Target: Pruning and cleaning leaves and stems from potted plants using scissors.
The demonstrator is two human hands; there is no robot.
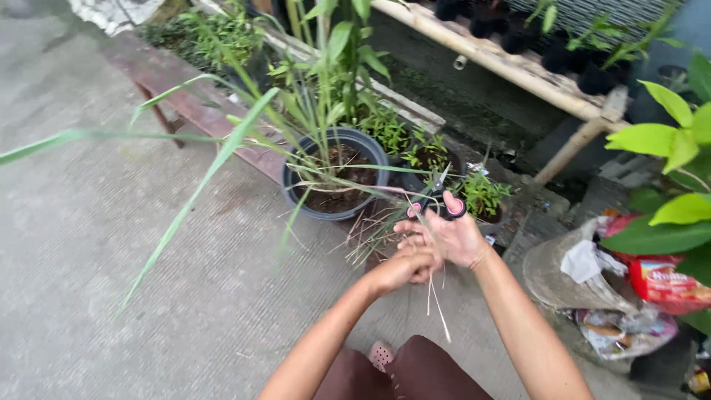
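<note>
1. Head view, nearest me: my knees in dark brown cloth [415, 370] and a pink sandal [381, 354] on the grey concrete floor [89, 281].
2. My left hand [404, 267] is clenched around a thin bunch of dry grass stalks [437, 300], which hang down below the fist.
3. My right hand [452, 237], touching the left, grasps black scissors with pink-lined handles [443, 196], blades pointing up.
4. Just beyond, a dark round pot [337, 181] holds long-leaved grass; smaller pots [485, 211] stand beside it.
5. Right of me lies crumpled litter [652, 281].
6. Farthest, a bamboo rail [518, 70] crosses above.
</note>
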